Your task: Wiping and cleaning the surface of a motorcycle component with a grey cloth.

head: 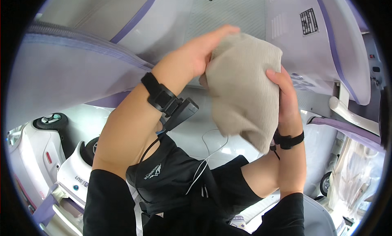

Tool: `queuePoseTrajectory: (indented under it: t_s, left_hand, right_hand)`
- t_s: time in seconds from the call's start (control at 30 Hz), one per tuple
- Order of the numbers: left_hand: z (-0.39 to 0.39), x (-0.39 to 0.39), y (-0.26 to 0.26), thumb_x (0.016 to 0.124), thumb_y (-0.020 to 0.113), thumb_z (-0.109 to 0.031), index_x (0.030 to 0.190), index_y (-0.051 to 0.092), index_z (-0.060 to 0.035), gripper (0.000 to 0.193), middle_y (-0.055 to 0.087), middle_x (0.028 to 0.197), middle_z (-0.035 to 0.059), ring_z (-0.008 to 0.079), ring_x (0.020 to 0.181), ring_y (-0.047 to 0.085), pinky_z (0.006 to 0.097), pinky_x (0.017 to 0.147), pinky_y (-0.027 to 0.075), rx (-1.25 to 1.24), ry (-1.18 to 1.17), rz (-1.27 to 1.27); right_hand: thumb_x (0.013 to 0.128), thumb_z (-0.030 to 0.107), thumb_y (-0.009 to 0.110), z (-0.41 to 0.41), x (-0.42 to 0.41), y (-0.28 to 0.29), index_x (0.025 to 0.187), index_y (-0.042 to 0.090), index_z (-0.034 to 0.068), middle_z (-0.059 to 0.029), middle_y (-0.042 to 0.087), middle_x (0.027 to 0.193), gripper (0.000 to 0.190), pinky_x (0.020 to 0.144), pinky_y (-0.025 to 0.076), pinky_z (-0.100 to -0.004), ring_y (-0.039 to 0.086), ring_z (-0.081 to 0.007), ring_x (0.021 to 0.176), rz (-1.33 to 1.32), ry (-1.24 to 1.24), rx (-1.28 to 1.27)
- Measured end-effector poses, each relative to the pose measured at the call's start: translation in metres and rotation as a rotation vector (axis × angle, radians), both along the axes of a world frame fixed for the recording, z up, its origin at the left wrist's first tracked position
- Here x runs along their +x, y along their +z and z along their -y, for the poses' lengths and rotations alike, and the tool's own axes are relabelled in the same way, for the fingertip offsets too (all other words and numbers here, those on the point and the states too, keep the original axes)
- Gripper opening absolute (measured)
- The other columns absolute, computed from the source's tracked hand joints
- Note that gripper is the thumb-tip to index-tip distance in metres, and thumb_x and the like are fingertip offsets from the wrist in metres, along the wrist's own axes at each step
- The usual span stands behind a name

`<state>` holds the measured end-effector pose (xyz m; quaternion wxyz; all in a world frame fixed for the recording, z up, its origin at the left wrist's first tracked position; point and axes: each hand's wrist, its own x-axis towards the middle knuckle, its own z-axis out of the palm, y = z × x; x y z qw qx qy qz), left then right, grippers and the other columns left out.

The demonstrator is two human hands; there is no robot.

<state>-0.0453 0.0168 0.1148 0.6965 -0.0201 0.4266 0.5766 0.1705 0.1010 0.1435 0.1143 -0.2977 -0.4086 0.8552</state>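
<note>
A beige, finely ribbed cloth piece (245,73), which looks like corduroy, hangs in folds before my chest. My left hand (211,49) grips its upper left edge, with the fingers partly hidden behind the fabric. On the right side my right hand (284,89) pinches it, thumb on the front face and the other fingers behind. The lower end of the cloth droops in a loose fold. Whether it is a cover, a bag or something else cannot be told.
A lilac-trimmed panel (306,46) with a dark plate stands at right, above a white tubular handle (352,113). Ribbed flooring (226,12) lies ahead. White ride-on toy cars (39,153) are at lower left. A thin white cable (205,165) dangles over my lap.
</note>
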Motion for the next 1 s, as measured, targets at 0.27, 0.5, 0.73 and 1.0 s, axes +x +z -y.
queuePoseTrajectory:
  t_s: [0.27, 0.5, 0.73, 1.0]
  left_hand:
    - [-0.006, 0.02, -0.019, 0.1, 0.07, -0.037, 0.132, 0.064, -0.0035, 0.047, 0.071, 0.127, 0.012, 0.0237, 0.114, 0.071, 0.0446, 0.098, 0.06, -0.036, -0.071, 0.075]
    - [-0.012, -0.024, -0.026, 0.106, 0.057, -0.027, 0.13, 0.063, -0.0004, 0.036, 0.069, 0.128, 0.0152, 0.0292, 0.116, 0.07, 0.0495, 0.099, 0.06, 0.093, 0.398, -0.036]
    - [-0.015, -0.016, -0.021, 0.108, 0.051, -0.026, 0.129, 0.063, 0.0011, 0.036, 0.07, 0.126, 0.0161, 0.031, 0.117, 0.07, 0.051, 0.102, 0.058, 0.015, 0.501, -0.033]
    - [-0.014, -0.02, -0.023, 0.107, 0.053, -0.024, 0.128, 0.063, 0.0016, 0.035, 0.07, 0.125, 0.0161, 0.0304, 0.115, 0.071, 0.0511, 0.1, 0.059, 0.022, 0.519, -0.038]
  right_hand:
    - [0.09, 0.013, 0.065, -0.005, 0.011, 0.008, 0.152, 0.037, -0.006, -0.0203, 0.058, 0.136, 0.071, 0.1, 0.054, -0.041, 0.064, -0.0277, 0.12, -0.061, -0.113, 0.121]
    - [0.096, 0.026, 0.074, 0.008, 0.024, 0.009, 0.162, 0.032, 0.011, -0.0165, 0.055, 0.139, 0.08, 0.091, 0.055, -0.0315, 0.063, -0.0208, 0.118, 0.052, 0.119, 0.366]
    - [0.091, 0.009, 0.077, 0.017, 0.028, -0.009, 0.128, 0.063, 0.009, -0.0046, 0.061, 0.124, 0.039, 0.082, 0.053, -0.0307, 0.062, -0.0161, 0.107, 0.102, 0.108, 0.88]
    - [0.085, -0.002, 0.075, 0.015, 0.026, -0.014, 0.105, 0.066, 0.008, -0.0038, 0.063, 0.107, 0.024, 0.078, 0.053, -0.0289, 0.063, -0.0159, 0.096, 0.098, -0.034, 1.115]
